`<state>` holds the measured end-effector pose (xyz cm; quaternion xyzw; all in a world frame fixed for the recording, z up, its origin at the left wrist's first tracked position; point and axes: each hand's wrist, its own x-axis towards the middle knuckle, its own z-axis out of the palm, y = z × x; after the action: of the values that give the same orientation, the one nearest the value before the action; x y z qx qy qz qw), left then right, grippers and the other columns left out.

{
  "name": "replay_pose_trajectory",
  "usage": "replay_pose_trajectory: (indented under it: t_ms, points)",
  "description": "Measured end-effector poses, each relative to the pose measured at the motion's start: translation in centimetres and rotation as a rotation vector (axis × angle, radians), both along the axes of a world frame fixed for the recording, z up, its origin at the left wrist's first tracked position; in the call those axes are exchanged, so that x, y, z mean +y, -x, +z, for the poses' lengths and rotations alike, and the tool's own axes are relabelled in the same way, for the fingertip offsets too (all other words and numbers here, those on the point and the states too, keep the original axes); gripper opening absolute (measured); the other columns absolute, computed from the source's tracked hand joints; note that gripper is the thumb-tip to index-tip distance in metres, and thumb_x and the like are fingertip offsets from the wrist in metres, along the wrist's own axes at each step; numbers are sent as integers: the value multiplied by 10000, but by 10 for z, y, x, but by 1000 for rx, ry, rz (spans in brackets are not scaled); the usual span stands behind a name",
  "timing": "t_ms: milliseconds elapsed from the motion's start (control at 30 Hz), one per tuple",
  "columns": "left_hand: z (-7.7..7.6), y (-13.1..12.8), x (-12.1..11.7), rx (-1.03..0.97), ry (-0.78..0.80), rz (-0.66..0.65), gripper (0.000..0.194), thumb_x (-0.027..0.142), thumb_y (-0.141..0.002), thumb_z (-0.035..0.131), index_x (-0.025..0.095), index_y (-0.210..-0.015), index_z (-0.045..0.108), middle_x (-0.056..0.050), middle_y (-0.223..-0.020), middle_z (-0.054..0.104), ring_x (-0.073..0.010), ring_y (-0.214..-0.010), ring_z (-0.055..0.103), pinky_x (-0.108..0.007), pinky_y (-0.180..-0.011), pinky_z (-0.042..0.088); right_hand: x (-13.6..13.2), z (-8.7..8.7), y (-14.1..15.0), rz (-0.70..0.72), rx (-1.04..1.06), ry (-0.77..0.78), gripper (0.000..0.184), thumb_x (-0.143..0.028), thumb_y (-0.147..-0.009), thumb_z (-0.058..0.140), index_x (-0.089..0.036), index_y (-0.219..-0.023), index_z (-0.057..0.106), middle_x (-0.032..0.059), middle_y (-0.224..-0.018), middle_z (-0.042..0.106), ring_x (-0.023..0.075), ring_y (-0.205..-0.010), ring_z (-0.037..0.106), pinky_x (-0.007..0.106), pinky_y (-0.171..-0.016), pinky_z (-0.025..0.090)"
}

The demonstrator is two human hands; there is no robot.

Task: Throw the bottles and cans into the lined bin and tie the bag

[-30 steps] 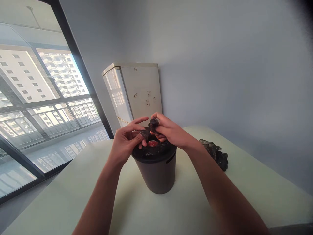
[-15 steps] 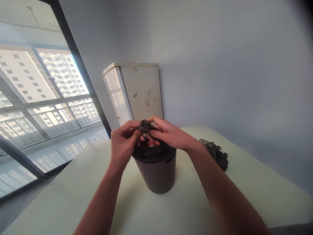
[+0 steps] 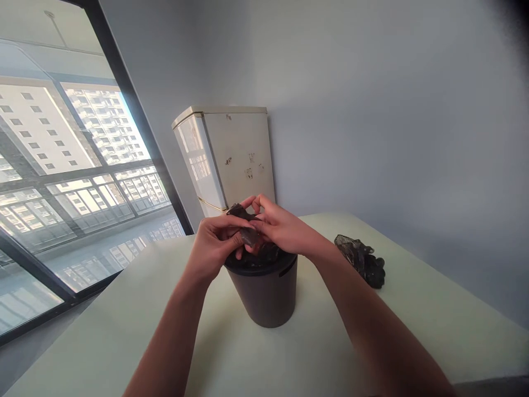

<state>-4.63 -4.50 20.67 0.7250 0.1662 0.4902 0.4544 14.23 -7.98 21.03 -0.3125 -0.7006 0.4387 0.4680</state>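
A dark grey trash can (image 3: 264,300) stands upright on the pale table, with a black plastic garbage bag (image 3: 250,237) gathered at its top. My left hand (image 3: 212,245) pinches the bag's bunched plastic from the left, thumb and fingers closed on it. From the right, my right hand (image 3: 279,223) grips the same gathered plastic, its fingers meeting those of the left above the can's mouth. A patch of red shows through the bag below the fingers. What lies inside the can is hidden by the hands and the plastic.
A crumpled black plastic bag (image 3: 362,262) lies on the table (image 3: 330,342) to the right of the can. Behind the table stands a white refrigerator (image 3: 239,154) against the grey wall. A large window (image 3: 74,138) fills the left side.
My left fingers have moved right across the bunched plastic, closer to my right hand. The top of the bag has shifted and folded differently between the hands. The can has stayed put.
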Motion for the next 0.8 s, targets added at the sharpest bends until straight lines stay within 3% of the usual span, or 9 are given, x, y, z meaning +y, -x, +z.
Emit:
replay_pose_trajectory:
  t_ms: [133, 233, 367, 467, 567, 700, 800]
  points:
    - [0, -3, -1, -35, -30, 211, 140, 326, -841, 838, 206, -914, 834, -29, -678, 737, -122, -536, 628, -239, -506, 536, -7, 3, 0, 52, -34, -60, 255, -416, -1021, 612, -249, -1111, 442, -20, -806, 647, 132, -738, 609, 257, -680, 511]
    - [-2, -5, -1, -39, -41, 334, 146, 319, -833, 841, 214, -935, 839, -17, -689, 743, -118, -506, 613, -240, -485, 527, -10, 7, 0, 7, -79, -53, 356, -425, -966, 698, -266, -1115, 417, -38, -784, 670, 116, -654, 588, 224, -593, 478]
    - [-2, -6, -6, -18, -62, 359, 193, 309, -833, 840, 221, -1003, 815, -13, -688, 747, -155, -541, 669, -269, -525, 569, -8, 9, 2, -161, -77, -89, 271, -496, -1017, 583, -259, -1025, 452, -77, -587, 599, 99, -448, 492, 207, -465, 412]
    - [-1, -6, -13, -6, -158, 389, 186, 293, -833, 838, 249, -1006, 786, 4, -732, 755, -174, -615, 712, -292, -611, 595, -4, 9, 3, -214, -36, -31, 297, -525, -1030, 534, -249, -947, 463, -82, -509, 524, 99, -390, 451, 198, -405, 356]
    - [-1, -6, -14, 47, -353, 471, 50, 254, -851, 803, 271, -897, 812, 9, -786, 774, -191, -692, 725, -315, -681, 581, -3, 8, 2, -230, 29, 30, 356, -561, -969, 635, -264, -1007, 440, -104, -523, 495, 108, -410, 465, 212, -429, 413]
    - [-3, -6, -6, 139, -518, 551, 136, 222, -902, 725, 295, -884, 838, 9, -769, 756, -172, -672, 659, -300, -664, 496, -4, 9, -1, -213, 59, 45, 443, -559, -918, 705, -276, -1042, 387, -95, -637, 562, 102, -490, 482, 221, -498, 439]
    - [-3, -6, -1, 235, -570, 537, 174, 224, -942, 668, 258, -828, 795, -8, -719, 687, -162, -641, 580, -294, -641, 425, -7, 11, -3, -181, 27, 3, 416, -543, -918, 707, -270, -1012, 408, -86, -675, 564, 109, -560, 488, 252, -588, 477]
